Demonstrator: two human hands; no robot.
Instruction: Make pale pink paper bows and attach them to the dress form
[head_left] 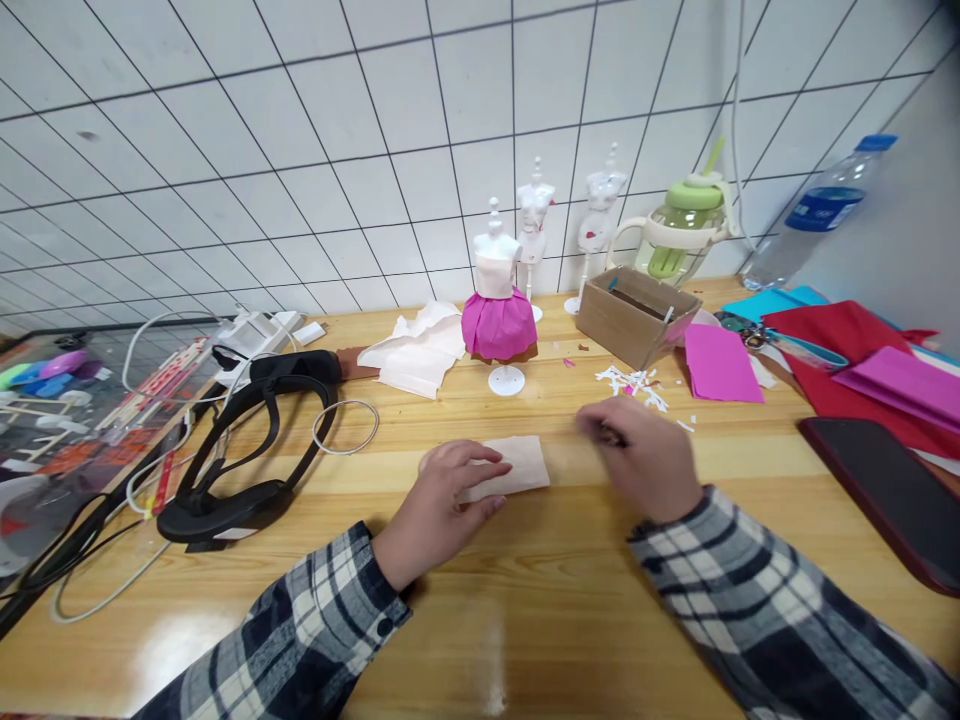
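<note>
Fingers apart, my left hand (452, 500) rests on the left part of a small pale pink paper piece (529, 465) lying on the table. To the right of that paper, my right hand (637, 455) is curled and blurred by motion, with something small and dark at its fingers that I cannot make out. Behind the paper stands a mini mannequin (496, 250) with a pale pink top and a magenta skirt (499, 325). A larger crumpled pale sheet (424, 350) lies left of the mannequin.
Two bare mannequins (534, 215) (600, 205), a cardboard box (634, 315), a green-lidded jug (682, 235) and a water bottle (821, 215) stand behind. Paper scraps (634, 385), magenta paper (721, 362) and a phone (892, 500) lie right. A black headset (232, 510) and cables are left.
</note>
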